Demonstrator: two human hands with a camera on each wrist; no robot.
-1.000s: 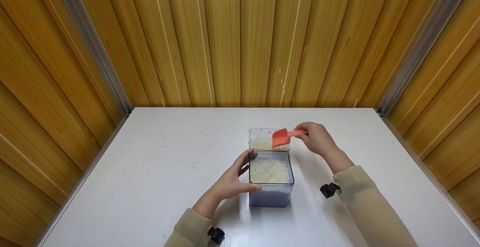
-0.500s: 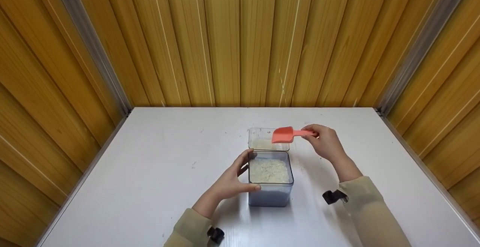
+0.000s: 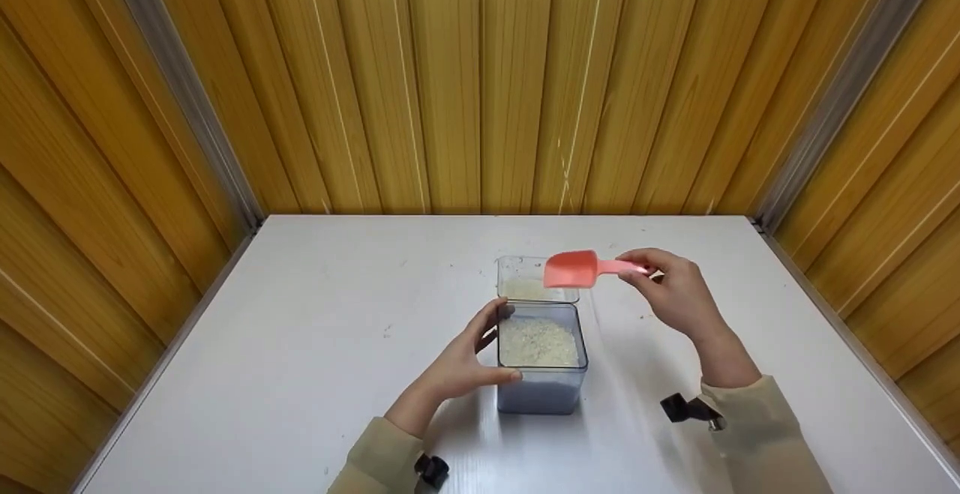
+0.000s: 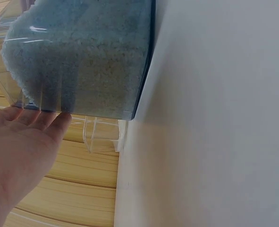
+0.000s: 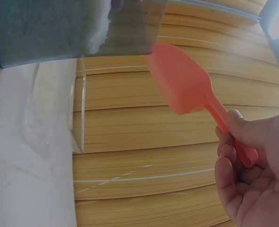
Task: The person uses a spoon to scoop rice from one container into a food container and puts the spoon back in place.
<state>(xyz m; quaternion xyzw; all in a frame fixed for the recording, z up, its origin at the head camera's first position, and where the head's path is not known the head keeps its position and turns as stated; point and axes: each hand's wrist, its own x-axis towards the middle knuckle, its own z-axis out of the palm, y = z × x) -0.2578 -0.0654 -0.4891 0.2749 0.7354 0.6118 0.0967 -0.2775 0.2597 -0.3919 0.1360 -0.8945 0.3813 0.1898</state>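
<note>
A red plastic scoop (image 3: 571,269) hangs level above the table, its handle pinched between the thumb and fingers of my right hand (image 3: 671,291). No grains show in its bowl. My left hand (image 3: 461,363) holds a tall see-through bluish container (image 3: 541,393) from the left, thumb on the near side and fingers at the far left corner. White rice (image 3: 538,340) fills much of that container. Just behind it stands a clear box (image 3: 512,263) with a shallow layer of rice. In the right wrist view, the scoop's tip overlaps the container's upper corner.
The white table (image 3: 315,344) bears a few scattered specks. Wood-patterned panels (image 3: 517,104) rise along its back and both sides, with grey metal posts (image 3: 196,104) at the back corners. A black clip-like device sits on each sleeve cuff.
My right hand has moved right and a little toward me, and the scoop has turned from tipped down to level. The left hand and the container stay put.
</note>
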